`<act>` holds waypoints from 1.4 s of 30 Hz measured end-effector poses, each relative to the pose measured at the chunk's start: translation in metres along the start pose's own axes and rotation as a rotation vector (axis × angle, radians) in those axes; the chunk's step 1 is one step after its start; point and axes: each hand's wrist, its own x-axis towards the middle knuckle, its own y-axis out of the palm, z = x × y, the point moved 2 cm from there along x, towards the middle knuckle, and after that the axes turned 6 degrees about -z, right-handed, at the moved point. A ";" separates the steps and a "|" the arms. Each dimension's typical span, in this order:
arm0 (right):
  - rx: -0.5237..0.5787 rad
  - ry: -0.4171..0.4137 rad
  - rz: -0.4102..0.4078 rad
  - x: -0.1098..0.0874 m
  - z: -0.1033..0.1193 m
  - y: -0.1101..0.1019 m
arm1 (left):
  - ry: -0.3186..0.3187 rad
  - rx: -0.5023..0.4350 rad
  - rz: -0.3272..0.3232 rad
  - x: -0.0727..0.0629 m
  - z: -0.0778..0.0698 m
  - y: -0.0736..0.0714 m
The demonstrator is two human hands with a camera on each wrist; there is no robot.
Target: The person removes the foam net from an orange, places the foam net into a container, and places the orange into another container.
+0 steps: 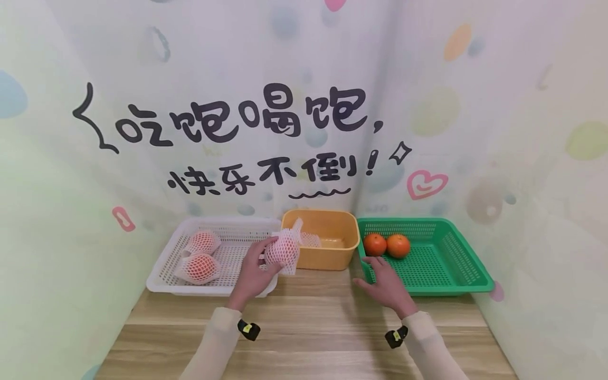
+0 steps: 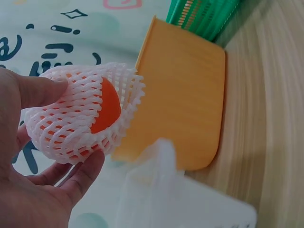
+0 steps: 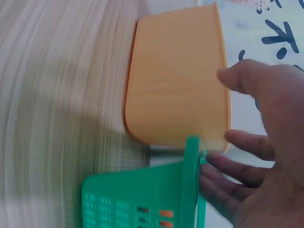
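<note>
My left hand [image 1: 254,272] grips an orange-red round fruit in a white foam net [image 1: 284,249], raised beside the front left of the yellow bin [image 1: 323,259]. In the left wrist view, bare orange skin [image 2: 108,107] shows through the sleeve's open end. My right hand [image 1: 386,285] holds nothing; its thumb and fingers are spread near the left front rim of the green basket [image 1: 427,289]. Inside that basket sit two bare orange fruits, one on the left [image 1: 374,245] and another beside it [image 1: 398,246].
At the left, a white basket [image 1: 163,285] contains two netted fruits, a rear one [image 1: 203,241] and a front one [image 1: 199,268]. An empty-looking foam net [image 1: 311,240] lies inside the yellow bin. The wooden table [image 1: 313,327] meets a printed wall sheet behind.
</note>
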 end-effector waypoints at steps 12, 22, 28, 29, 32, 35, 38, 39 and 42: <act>0.476 0.167 0.122 0.013 0.044 0.030 | 0.038 -0.147 0.072 -0.020 0.006 0.043; 0.645 0.232 0.166 0.012 0.049 0.065 | -0.005 -0.252 0.170 -0.039 0.015 0.066; 0.628 0.221 0.188 0.004 0.046 0.075 | -0.045 -0.297 0.214 -0.048 0.025 0.078; 0.619 0.208 0.193 0.003 0.045 0.077 | -0.047 -0.309 0.216 -0.048 0.027 0.079; 0.600 0.194 0.203 0.001 0.043 0.083 | -0.032 -0.334 0.213 -0.050 0.034 0.084; 0.602 0.187 0.191 -0.001 0.041 0.088 | -0.024 -0.342 0.230 -0.050 0.040 0.089; 0.616 0.173 0.170 -0.004 0.040 0.092 | -0.052 -0.345 0.266 -0.052 0.044 0.091; 0.617 0.162 0.167 -0.004 0.039 0.093 | -0.064 -0.342 0.278 -0.052 0.045 0.091; 0.611 0.135 0.168 -0.007 0.037 0.098 | -0.104 -0.355 0.315 -0.056 0.048 0.092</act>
